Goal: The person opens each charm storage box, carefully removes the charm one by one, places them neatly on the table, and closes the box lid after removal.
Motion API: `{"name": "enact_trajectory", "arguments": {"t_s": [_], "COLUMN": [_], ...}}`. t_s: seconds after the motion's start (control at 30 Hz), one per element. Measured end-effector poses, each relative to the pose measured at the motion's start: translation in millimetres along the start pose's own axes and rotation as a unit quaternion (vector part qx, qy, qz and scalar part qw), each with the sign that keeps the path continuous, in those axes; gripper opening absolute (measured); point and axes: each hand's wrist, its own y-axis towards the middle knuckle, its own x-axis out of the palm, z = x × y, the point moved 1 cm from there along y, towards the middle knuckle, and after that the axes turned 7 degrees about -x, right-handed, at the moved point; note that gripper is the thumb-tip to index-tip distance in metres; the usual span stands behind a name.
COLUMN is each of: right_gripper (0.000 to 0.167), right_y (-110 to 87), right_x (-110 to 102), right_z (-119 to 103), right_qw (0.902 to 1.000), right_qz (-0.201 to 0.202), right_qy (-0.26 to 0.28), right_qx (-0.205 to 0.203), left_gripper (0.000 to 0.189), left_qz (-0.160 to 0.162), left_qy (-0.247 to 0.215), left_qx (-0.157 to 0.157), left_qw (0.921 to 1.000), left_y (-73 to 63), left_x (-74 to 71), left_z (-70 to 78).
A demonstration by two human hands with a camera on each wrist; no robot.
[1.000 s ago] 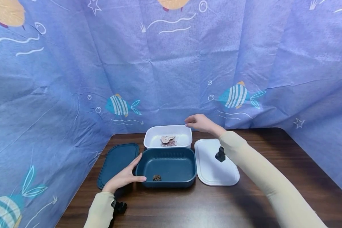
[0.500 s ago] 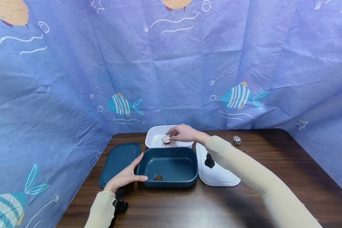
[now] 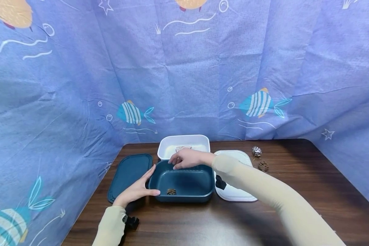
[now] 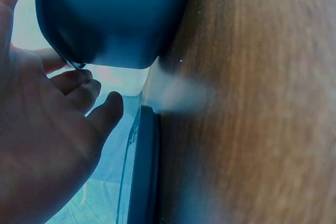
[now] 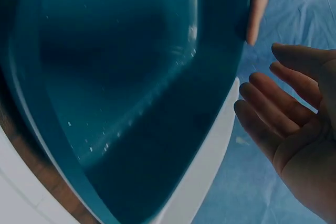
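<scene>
"So, what is sitting at the centre?"

"A deep, dark blue-green container (image 3: 187, 197) is standing upright and open-topped on the wooden table (image 3: 178, 225). A small brown cone (image 3: 171, 191), probably a pine cone, is lying inside, near the front wall and left of the middle."

"How are they likely to be handling?"

"The container's walls are looking stiff and smooth, perhaps plastic, so I am guessing light, slightly slippery and hardly fragile; opposite rims are offering the surest hold. The cone is probably weighing little, but its scales are looking brittle, so a gentle fingertip pinch around its sides should suit it."

"And the hands?"

"The left hand (image 3: 137, 189) is gripping the container's left end, thumb on the near rim, fingers reaching toward the far corner. The right hand (image 3: 187, 159) is hovering above the far rim; its wrist view is showing the fingers apart, loosely curved, holding nothing."

"What is lying farther out?"

"Just behind, a white container (image 3: 172, 140) is holding a pale patterned piece (image 3: 180, 148), partly hidden. A dark lid (image 3: 130, 177) is lying left; a white lid (image 3: 230, 193) is lying right, half covered by a cream sleeve (image 3: 258, 182). Beyond it, a white-flecked cone (image 3: 256, 151) and a plain cone (image 3: 263, 166) are resting. A blue fish-print cloth (image 3: 190, 78) is hanging behind everything."
</scene>
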Motion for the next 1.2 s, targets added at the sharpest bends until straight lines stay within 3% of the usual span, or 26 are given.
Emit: {"name": "enact_trajectory", "arguments": {"t_s": [0.5,0.83,1.2], "right_gripper": [0.039,0.044,0.046], "right_y": [0.1,3.0,9.7], "right_x": [33.0,46.5,57.5], "right_z": [-13.5,-12.7,-11.5], "right_qw": [0.9905,0.9833,0.9776], "right_qz": [-0.133,-0.171,-0.198], "right_qy": [-0.028,-0.054,-0.037], "right_qx": [-0.017,-0.031,-0.059], "left_gripper": [0.105,0.104,0.103], "left_qz": [0.001,0.006,0.007], "left_qy": [-0.003,0.0,0.003], "left_qx": [-0.003,0.0,0.003], "left_qw": [1.0,1.0,1.0], "left_y": [-1.3,-0.9,-0.3], "left_x": [2.4,1.7,0.6], "left_z": [1.3,0.4,-0.1]}}
